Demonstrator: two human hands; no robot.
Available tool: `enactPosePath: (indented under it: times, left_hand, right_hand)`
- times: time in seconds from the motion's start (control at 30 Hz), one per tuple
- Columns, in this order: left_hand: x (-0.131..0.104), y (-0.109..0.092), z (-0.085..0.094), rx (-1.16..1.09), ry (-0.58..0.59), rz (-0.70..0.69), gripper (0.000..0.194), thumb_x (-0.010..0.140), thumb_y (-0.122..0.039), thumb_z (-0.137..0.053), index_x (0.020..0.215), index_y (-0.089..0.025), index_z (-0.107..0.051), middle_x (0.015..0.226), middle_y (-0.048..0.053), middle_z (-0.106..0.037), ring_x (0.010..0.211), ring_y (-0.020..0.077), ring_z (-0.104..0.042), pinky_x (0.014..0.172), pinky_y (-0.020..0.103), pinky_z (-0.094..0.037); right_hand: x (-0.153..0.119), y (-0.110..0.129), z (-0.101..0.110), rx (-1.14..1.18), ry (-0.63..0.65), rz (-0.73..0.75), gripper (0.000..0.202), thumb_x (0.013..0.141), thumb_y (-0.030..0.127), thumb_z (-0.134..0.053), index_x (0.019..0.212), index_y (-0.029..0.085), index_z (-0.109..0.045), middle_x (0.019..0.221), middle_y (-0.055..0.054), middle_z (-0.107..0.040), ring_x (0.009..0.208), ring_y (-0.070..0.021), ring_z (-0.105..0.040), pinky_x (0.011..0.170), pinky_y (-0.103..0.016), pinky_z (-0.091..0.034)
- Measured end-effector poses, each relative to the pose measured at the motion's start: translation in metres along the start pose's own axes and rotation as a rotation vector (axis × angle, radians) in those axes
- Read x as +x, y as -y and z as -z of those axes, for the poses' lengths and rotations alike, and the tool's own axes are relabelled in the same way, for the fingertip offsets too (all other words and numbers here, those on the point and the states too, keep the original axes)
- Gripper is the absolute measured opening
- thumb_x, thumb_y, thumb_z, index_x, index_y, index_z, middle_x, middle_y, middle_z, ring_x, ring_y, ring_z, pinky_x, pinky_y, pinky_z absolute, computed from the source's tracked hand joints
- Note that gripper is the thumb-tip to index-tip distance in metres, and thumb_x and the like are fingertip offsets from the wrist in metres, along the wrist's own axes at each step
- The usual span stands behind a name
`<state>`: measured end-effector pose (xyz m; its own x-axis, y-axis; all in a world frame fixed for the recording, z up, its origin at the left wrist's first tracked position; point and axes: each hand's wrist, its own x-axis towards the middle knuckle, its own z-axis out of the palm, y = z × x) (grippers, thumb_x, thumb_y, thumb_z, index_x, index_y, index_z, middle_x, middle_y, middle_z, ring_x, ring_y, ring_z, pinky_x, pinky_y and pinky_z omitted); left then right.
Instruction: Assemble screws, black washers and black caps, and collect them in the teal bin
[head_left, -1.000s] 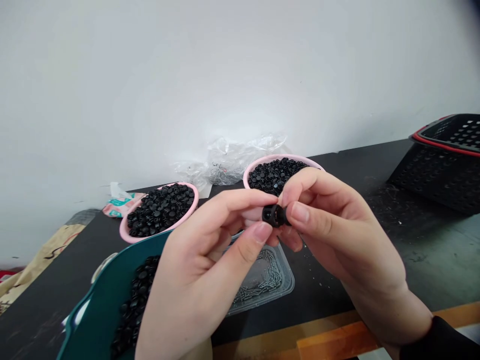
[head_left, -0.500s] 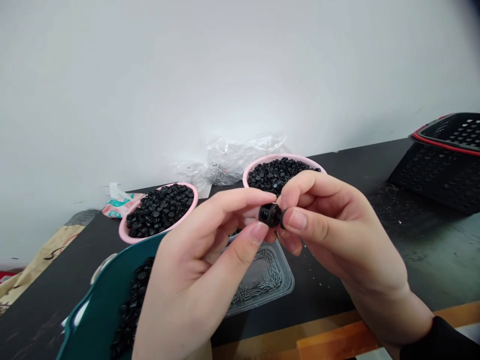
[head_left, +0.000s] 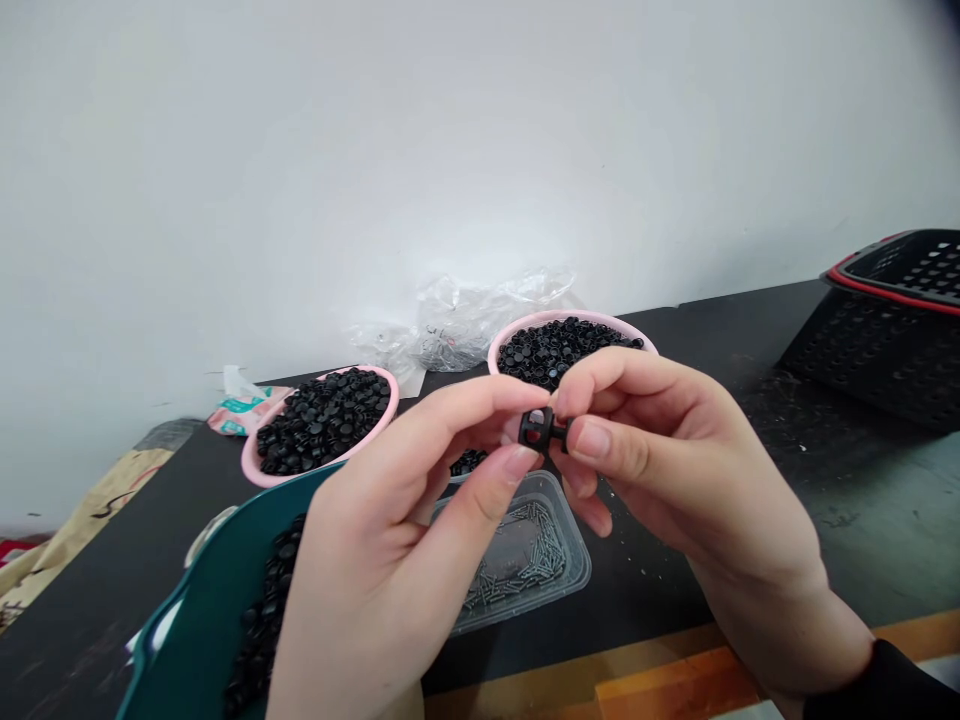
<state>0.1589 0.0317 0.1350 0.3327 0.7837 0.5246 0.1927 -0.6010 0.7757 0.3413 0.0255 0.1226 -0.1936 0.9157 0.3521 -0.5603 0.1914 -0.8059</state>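
Between my hands is a small black plastic fitting, a hollow barrel with side openings and a thin stem out of its right end. My left hand pinches the barrel between thumb and forefinger. The thumb and forefinger of my right hand close on the stem's end, which they partly hide. Below the hands lies a clear plastic tray with many small metal pins in it. Part of a further heap of black pieces shows behind my left fingers.
Two pink bowls, one at left and one behind my hands, hold black plastic pieces. A teal basin with more pieces stands front left. Clear plastic bags lie against the wall. A black perforated basket stands right.
The black fitting has turned slightly, so its side openings and stem show more plainly. My right hand's lower fingers have dropped a little. Both hands keep their pinch.
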Motion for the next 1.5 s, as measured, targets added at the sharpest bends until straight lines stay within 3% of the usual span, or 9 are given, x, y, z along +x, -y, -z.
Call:
enactPosePath:
  times: [0.3,0.6,0.73,0.83,0.93,1.07,1.23,1.3,1.5]
  left_hand:
    - [-0.005,0.003,-0.002,0.241,-0.033,-0.115,0.034,0.102,-0.023,-0.064,0.125,-0.047,-0.067,0.118,-0.018,-0.073,0.103,0.0078,-0.069,0.093,0.012,-0.056]
    - [-0.001,-0.002,-0.011,0.392,-0.015,-0.251,0.025,0.100,-0.012,-0.056,0.115,-0.032,-0.060,0.110,-0.012,-0.075,0.096,0.0073,-0.073,0.089,0.013,-0.059]
    - [0.001,-0.001,-0.015,0.405,-0.033,-0.286,0.027,0.100,-0.008,-0.056,0.117,-0.029,-0.060,0.109,-0.012,-0.074,0.094,0.0030,-0.072,0.089,0.007,-0.056]
    - [0.003,0.001,-0.016,0.427,-0.076,-0.335,0.031,0.100,-0.007,-0.058,0.123,-0.028,-0.062,0.118,-0.012,-0.073,0.102,0.0015,-0.069,0.098,0.005,-0.051]
    - [0.005,0.000,-0.017,0.472,-0.071,-0.326,0.035,0.101,-0.006,-0.057,0.128,-0.028,-0.063,0.109,-0.011,-0.074,0.095,0.0017,-0.068,0.092,0.006,-0.052]
    - [0.001,-0.003,-0.017,0.475,-0.132,-0.267,0.037,0.100,-0.009,-0.060,0.128,-0.032,-0.068,0.097,-0.008,-0.070,0.084,0.0043,-0.063,0.080,0.012,-0.054]
    - [-0.004,0.000,-0.020,0.165,-0.085,-0.104,0.048,0.096,-0.043,-0.071,0.142,-0.035,-0.061,0.146,-0.001,-0.060,0.134,0.0188,-0.059,0.109,0.024,-0.055]
    - [-0.006,0.000,-0.024,0.076,-0.039,-0.068,0.056,0.095,-0.050,-0.071,0.146,-0.034,-0.057,0.151,-0.002,-0.060,0.137,0.0200,-0.060,0.110,0.024,-0.055]
    - [-0.007,-0.006,-0.033,0.093,-0.086,-0.106,0.037,0.099,-0.030,-0.069,0.135,-0.023,-0.065,0.130,-0.006,-0.075,0.111,0.0096,-0.073,0.093,0.007,-0.057]
  right_hand:
    - [-0.001,0.004,0.002,-0.022,-0.012,-0.016,0.011,0.085,0.015,-0.082,0.080,0.018,-0.073,0.067,0.003,-0.068,0.053,-0.0064,-0.061,0.049,-0.015,-0.056]
    - [0.003,0.006,0.010,-0.060,0.037,-0.016,0.012,0.083,0.014,-0.084,0.087,0.019,-0.074,0.070,0.004,-0.070,0.056,-0.0084,-0.068,0.050,-0.016,-0.059]
    - [0.005,0.011,0.012,-0.227,0.078,0.033,0.014,0.090,0.022,-0.079,0.104,0.020,-0.078,0.080,0.002,-0.071,0.059,-0.0081,-0.066,0.053,-0.018,-0.060]
    - [0.007,0.012,0.011,-0.404,0.105,0.150,0.009,0.093,0.025,-0.075,0.092,0.018,-0.080,0.078,0.001,-0.066,0.067,-0.0089,-0.063,0.055,-0.016,-0.057]
    - [0.008,0.007,0.010,-0.483,0.097,0.219,0.015,0.096,0.025,-0.071,0.084,0.019,-0.078,0.075,0.002,-0.062,0.069,-0.0086,-0.059,0.056,-0.015,-0.053]
    - [0.005,-0.003,0.010,-0.530,0.058,0.243,0.017,0.104,0.026,-0.060,0.095,0.024,-0.075,0.078,0.003,-0.063,0.068,-0.0082,-0.057,0.062,-0.017,-0.051]
    - [0.001,-0.005,0.006,-0.564,0.101,0.328,0.019,0.105,0.029,-0.058,0.097,0.020,-0.072,0.085,0.000,-0.067,0.080,-0.0126,-0.062,0.076,-0.025,-0.054]
    - [0.000,-0.005,0.005,-0.571,0.107,0.341,0.017,0.103,0.031,-0.062,0.096,0.020,-0.072,0.088,-0.001,-0.069,0.080,-0.0140,-0.064,0.075,-0.027,-0.055]
    - [-0.003,-0.012,0.007,-0.638,0.037,0.419,0.013,0.099,0.035,-0.068,0.097,0.031,-0.080,0.088,0.001,-0.074,0.079,-0.0163,-0.069,0.071,-0.029,-0.059]
